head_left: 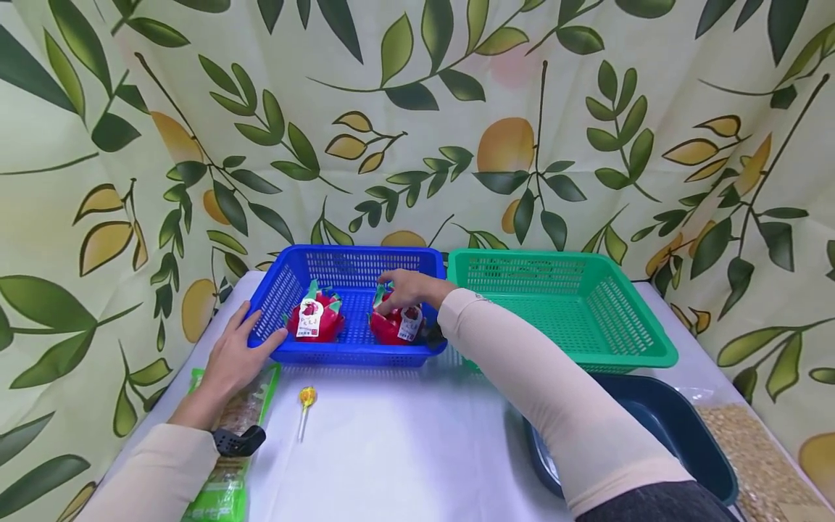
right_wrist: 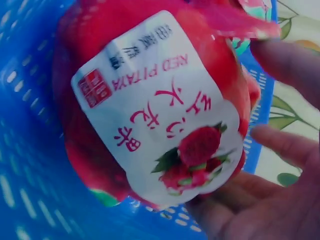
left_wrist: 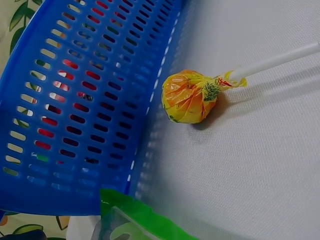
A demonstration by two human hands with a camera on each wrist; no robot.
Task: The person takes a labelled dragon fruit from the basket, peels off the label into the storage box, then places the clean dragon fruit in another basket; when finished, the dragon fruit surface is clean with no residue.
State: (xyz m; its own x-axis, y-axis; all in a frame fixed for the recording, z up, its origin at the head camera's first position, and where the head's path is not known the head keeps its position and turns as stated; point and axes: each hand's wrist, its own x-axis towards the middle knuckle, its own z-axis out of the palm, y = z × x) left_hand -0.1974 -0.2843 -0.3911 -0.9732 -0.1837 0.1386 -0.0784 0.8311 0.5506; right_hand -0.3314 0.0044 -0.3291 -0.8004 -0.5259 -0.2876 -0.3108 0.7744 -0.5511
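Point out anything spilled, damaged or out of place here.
Nothing visibly spilled or damaged. Only the lollipop looks stray: it lies loose on the white tabletop, in front of the blue basket that holds two dragon fruits.

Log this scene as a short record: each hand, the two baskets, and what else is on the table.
right hand: gripping the right-hand red pitaya
left hand: touching the blue basket's front-left corner
blue basket: two labelled red pitayas
green basket: right of the blue one
table: wrapped lollipop; green-edged packet, partly under left arm; dark basin; clear bag of beige flakes, far right
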